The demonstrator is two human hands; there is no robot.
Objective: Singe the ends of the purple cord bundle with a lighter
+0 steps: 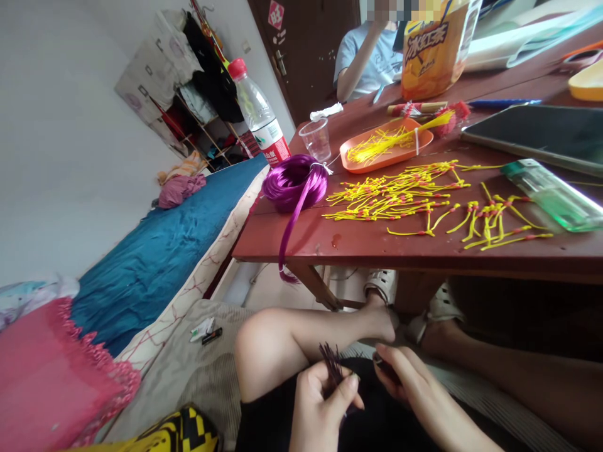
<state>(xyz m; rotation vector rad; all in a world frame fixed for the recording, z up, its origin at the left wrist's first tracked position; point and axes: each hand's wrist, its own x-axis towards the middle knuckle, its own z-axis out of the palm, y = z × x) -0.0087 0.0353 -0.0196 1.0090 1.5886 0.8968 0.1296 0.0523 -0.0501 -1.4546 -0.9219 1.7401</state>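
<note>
My left hand (323,408) is low in my lap, fingers pinched round a small bundle of dark purple cord ends (332,363) that stick up from it. My right hand (409,386) is closed just to the right, holding a small dark object (384,367) I cannot make out. On the red wooden table (377,245) above lie a coil of shiny purple cord (294,182) with a strand hanging over the edge, and several yellow cords with red beads (414,194).
An orange tray (384,147) holds more yellow cords. A plastic cup (316,138), a water bottle (258,113), a green lighter (553,194), a tablet (541,135) and a drink bottle (436,50) stand on the table. Another person (367,56) sits opposite. A bed with a blue cover (160,251) lies left.
</note>
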